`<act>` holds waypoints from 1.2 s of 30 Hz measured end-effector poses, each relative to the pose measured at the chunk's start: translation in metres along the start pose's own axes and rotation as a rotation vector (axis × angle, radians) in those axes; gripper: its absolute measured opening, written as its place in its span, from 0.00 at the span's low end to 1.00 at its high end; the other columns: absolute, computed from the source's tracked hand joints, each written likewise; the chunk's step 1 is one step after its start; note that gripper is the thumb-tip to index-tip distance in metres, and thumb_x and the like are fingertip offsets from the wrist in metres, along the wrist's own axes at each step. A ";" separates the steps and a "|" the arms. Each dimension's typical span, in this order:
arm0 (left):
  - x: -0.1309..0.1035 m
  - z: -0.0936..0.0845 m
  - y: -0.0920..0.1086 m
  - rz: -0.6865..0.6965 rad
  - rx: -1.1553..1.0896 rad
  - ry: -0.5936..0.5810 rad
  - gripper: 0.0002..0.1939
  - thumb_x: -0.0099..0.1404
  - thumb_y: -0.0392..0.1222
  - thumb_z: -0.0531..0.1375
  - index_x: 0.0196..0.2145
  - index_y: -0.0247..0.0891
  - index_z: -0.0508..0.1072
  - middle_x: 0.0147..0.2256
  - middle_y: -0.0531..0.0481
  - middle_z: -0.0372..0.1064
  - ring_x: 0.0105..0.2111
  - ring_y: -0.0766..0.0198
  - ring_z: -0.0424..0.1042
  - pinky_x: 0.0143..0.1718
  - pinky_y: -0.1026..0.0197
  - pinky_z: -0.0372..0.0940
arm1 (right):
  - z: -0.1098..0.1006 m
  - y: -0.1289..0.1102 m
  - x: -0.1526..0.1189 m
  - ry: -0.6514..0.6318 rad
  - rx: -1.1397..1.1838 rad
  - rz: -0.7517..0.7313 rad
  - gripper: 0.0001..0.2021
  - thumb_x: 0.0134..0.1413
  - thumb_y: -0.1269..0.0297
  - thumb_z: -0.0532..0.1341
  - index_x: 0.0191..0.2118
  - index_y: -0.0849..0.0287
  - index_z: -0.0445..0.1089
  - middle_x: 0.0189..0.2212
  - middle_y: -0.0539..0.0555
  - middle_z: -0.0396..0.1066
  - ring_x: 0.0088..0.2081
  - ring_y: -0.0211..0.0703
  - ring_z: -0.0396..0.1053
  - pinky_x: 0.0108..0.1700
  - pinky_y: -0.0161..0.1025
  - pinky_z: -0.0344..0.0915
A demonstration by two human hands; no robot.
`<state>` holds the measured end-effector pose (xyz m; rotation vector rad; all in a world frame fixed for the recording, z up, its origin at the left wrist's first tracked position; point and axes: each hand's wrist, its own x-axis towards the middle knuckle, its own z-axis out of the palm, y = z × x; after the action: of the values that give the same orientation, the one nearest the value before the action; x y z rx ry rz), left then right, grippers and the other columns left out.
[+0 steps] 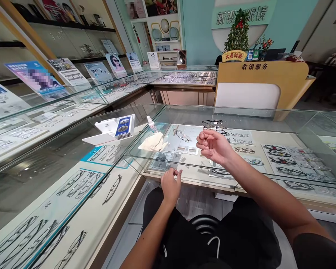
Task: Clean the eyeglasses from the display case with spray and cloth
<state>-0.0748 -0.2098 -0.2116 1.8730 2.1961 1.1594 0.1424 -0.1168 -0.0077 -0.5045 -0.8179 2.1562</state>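
My left hand [171, 184] is at the front edge of the glass counter, its fingers curled in and no object showing in them. Above the counter, to the right, my right hand [213, 145] is raised with its palm turned up and fingers bent; nothing shows in it. A pair of thin-framed glasses [182, 135] lies left of my right hand, on a pale sheet. Further left are a cream cloth [153, 142] and, just behind it, a small white spray bottle [151, 124].
A white box with a blue panel [125, 126] stands open on the left counter. Rows of glasses [282, 161] lie inside the glass case [268, 112] at right. A wooden reception desk [263, 74] stands beyond. A dark round object [204, 223] is between my legs.
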 end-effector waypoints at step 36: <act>0.241 0.026 0.188 0.533 -0.798 -0.366 0.14 0.71 0.53 0.68 0.38 0.38 0.81 0.36 0.49 0.81 0.36 0.62 0.78 0.42 0.59 0.73 | -0.090 -0.091 0.039 0.271 -0.284 -0.419 0.18 0.32 0.75 0.73 0.31 0.56 0.67 0.32 0.45 0.65 0.34 0.35 0.64 0.36 0.36 0.57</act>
<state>0.0288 0.0107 -0.0244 2.0562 0.8523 1.3266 0.2166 -0.0054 -0.0123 -0.6843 -0.9817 1.5591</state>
